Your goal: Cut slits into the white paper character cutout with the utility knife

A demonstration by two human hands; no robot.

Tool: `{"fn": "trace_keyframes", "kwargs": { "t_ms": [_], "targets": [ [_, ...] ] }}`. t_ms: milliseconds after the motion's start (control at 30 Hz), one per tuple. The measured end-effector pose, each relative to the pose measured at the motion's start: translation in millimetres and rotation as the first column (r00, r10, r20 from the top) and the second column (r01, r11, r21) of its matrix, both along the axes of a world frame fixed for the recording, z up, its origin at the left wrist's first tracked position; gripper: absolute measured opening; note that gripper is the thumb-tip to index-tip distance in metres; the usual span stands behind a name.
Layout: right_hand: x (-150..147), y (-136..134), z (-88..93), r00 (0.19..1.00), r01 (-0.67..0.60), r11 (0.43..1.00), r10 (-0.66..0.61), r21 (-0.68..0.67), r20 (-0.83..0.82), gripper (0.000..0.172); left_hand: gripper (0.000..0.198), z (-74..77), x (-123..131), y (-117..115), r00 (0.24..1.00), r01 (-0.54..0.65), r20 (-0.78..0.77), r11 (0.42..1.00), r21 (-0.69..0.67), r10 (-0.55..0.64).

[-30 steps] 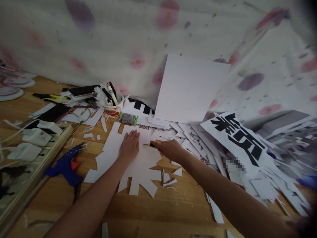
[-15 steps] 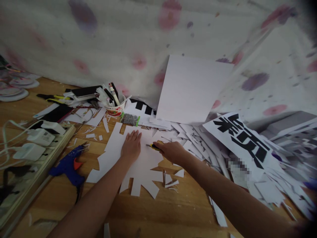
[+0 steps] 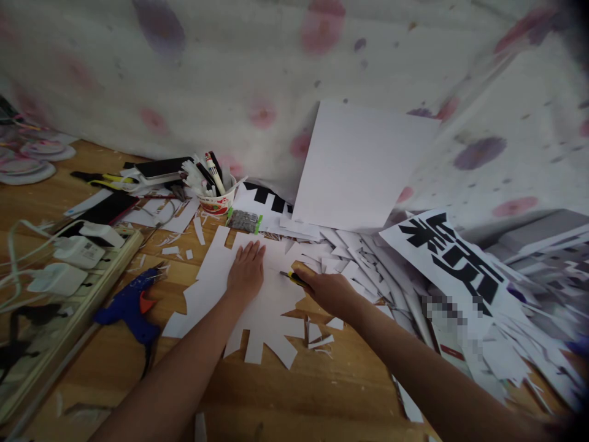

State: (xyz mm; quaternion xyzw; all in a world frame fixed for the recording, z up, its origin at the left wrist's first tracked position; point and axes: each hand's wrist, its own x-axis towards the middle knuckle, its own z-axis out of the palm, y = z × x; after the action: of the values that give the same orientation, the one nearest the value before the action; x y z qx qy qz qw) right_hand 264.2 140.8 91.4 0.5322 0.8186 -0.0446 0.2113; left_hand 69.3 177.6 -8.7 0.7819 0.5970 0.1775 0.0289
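A white sheet of card [image 3: 257, 307] with a jagged, notched outline lies flat on the wooden table. Pressed flat on its upper part is my left hand [image 3: 247, 270], fingers stretched out. My right hand [image 3: 324, 288] grips a yellow and black utility knife [image 3: 296, 278], its blade pointing left over the card near the right edge. Whether the blade tip touches the card I cannot tell. Small white offcuts [image 3: 317, 334] lie just off the card's lower right side.
A blue glue gun [image 3: 131, 304] and a power strip [image 3: 105, 276] with chargers lie left. Behind stand a cup of pens [image 3: 216, 199] and a blank white board [image 3: 363, 166] against the curtain. Paper scraps [image 3: 381, 270] and a sheet with black lettering [image 3: 442, 258] are piled right.
My right hand with the utility knife has shifted slightly right and down across the card. My left hand stays pressed on the card. The whole view has moved a little.
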Motion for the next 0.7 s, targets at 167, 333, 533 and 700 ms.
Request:
{"fn": "trace_keyframes", "kwargs": {
  "t_ms": [167,333,533,700],
  "targets": [
    [-3.5,-6.7,1.2,0.997,0.072,0.997,-0.073,-0.041,-0.018,0.047,0.047,-1.3,0.4,0.6,1.000,-0.005,0.002,1.000,-0.008,0.005],
    [-5.2,-9.1,-0.8,0.995,0.103,0.993,-0.102,-0.054,0.005,0.047,0.047,-2.2,0.0,1.1,1.000,-0.004,-0.003,1.000,-0.013,0.004],
    [-6.9,-17.2,0.7,0.992,0.126,0.990,-0.126,-0.069,0.001,0.047,0.047,-2.4,0.7,1.4,1.000,-0.010,-0.006,1.000,-0.020,0.010],
    [-12.1,-23.9,1.1,0.986,0.152,0.987,-0.154,-0.046,-0.062,0.045,0.047,-2.5,1.1,0.6,1.000,-0.011,-0.008,1.000,-0.009,0.011]
  ]
}}
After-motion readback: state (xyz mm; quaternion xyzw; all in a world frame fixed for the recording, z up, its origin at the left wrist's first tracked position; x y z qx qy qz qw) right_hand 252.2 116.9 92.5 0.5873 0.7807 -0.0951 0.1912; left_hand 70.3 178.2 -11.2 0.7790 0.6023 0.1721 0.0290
